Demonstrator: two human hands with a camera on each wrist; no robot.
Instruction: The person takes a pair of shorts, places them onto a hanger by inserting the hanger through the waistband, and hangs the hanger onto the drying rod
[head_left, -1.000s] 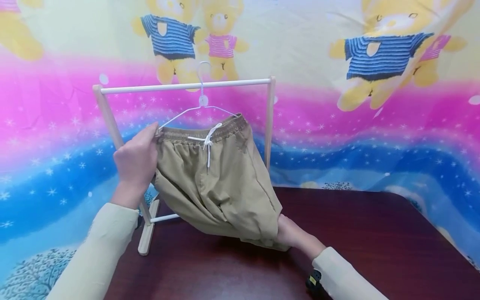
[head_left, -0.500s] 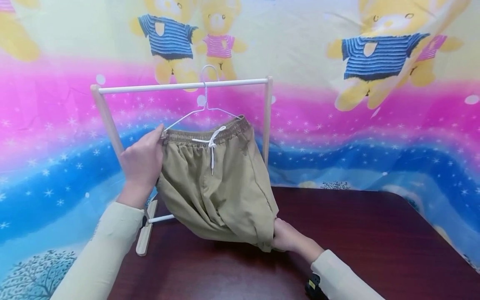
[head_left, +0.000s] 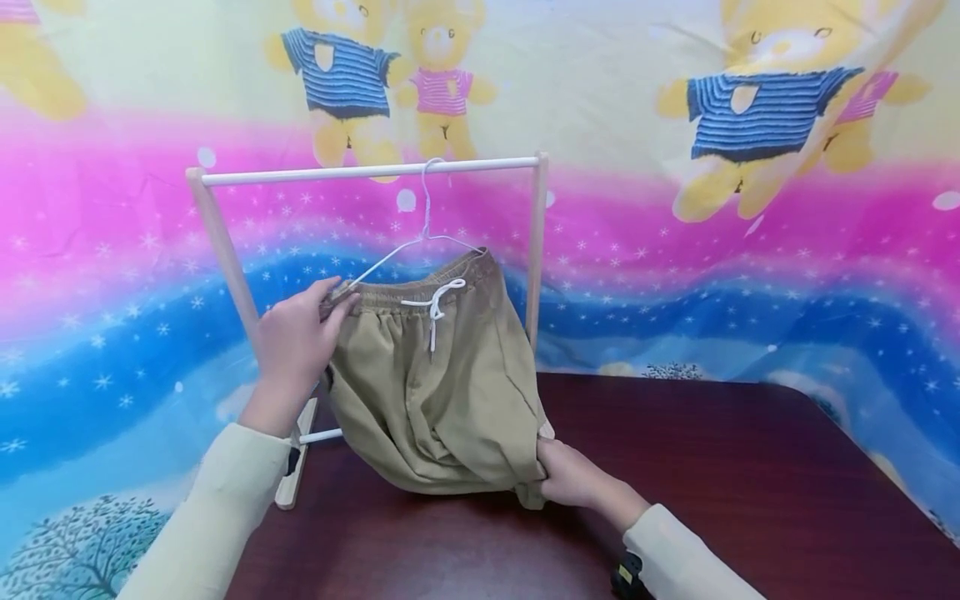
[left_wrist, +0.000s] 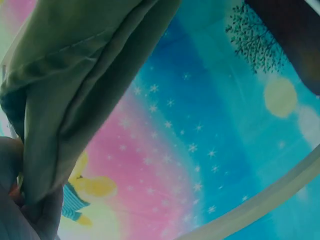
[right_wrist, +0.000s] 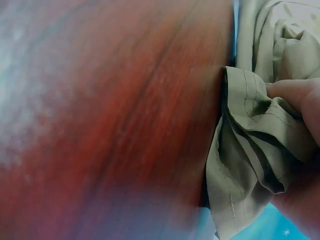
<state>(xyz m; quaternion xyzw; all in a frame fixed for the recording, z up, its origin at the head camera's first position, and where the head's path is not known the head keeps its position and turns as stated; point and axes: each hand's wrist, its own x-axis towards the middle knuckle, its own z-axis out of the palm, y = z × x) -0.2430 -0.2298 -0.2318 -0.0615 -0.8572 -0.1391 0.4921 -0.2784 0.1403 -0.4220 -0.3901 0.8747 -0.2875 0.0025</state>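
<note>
Khaki drawstring shorts (head_left: 442, 392) hang tilted from a white wire hanger (head_left: 427, 208), whose hook is at the rack's top bar. A white cord is tied in a bow at the waistband. My left hand (head_left: 296, 337) pinches the waistband's left corner together with the hanger's end; in the left wrist view its fingers (left_wrist: 47, 215) show at the lower left beside the cloth. My right hand (head_left: 573, 475) grips the hem of a leg at the lower right, and the right wrist view shows the hem (right_wrist: 245, 95) bunched between thumb and fingers.
A small clothes rack (head_left: 300, 177) with wooden posts and white bars stands on the dark red-brown table (head_left: 712, 475). Its left foot (head_left: 292, 487) lies beside my left forearm. Behind hangs a backdrop cloth (head_left: 637, 275) printed with bears and snowflakes.
The hanger and shorts have come down and slightly right, the hook dropping from above the bar to bar level. My left hand moved down and right with them; my right hand shifted slightly left.
</note>
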